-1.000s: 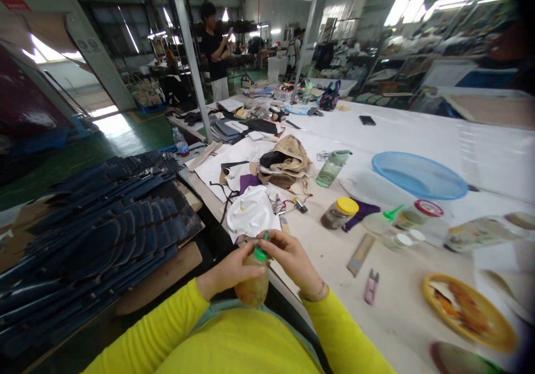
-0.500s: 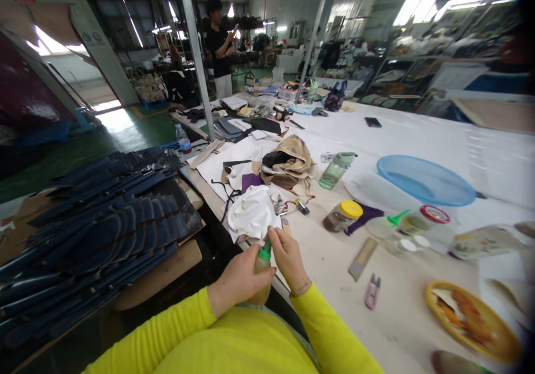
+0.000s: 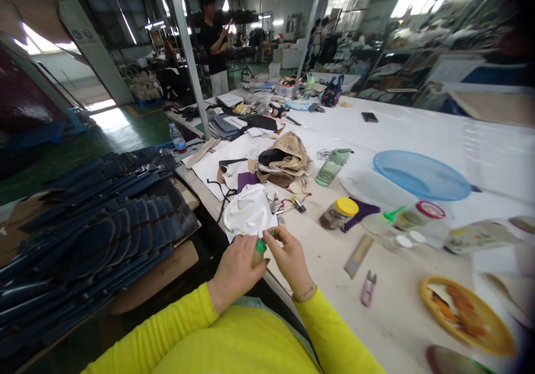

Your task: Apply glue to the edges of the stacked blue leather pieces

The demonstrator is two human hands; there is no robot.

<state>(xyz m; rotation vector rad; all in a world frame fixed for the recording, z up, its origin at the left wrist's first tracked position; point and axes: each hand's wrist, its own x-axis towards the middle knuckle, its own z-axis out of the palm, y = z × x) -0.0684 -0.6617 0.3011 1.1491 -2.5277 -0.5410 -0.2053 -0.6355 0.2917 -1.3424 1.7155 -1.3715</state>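
Observation:
Near the table's front edge, my left hand [image 3: 238, 269] is wrapped round a small bottle [image 3: 258, 256] with a green cap. The bottle's lower part is hidden by my fingers. My right hand [image 3: 288, 257] is closed at the bottle's top, thumb and fingertips pinched on a small green piece [image 3: 272, 233]. A white cloth [image 3: 248, 212] lies just beyond both hands. To its right are small metal parts [image 3: 298, 205] and a jar with a yellow lid [image 3: 339, 213].
Stacked dark blue pieces [image 3: 125, 234] fill the left side. On the table [image 3: 321, 285] lie pink snips [image 3: 368, 289], a yellow dish [image 3: 468, 315], a blue basin [image 3: 422, 174], a green bottle [image 3: 333, 166] and tan fabric [image 3: 286, 156]. A person [image 3: 214, 45] stands far back.
The bottle sits higher against my left hand, with less of its body showing. My right fingertips have shifted slightly, holding the green piece to the right of the cap. The view has moved a little.

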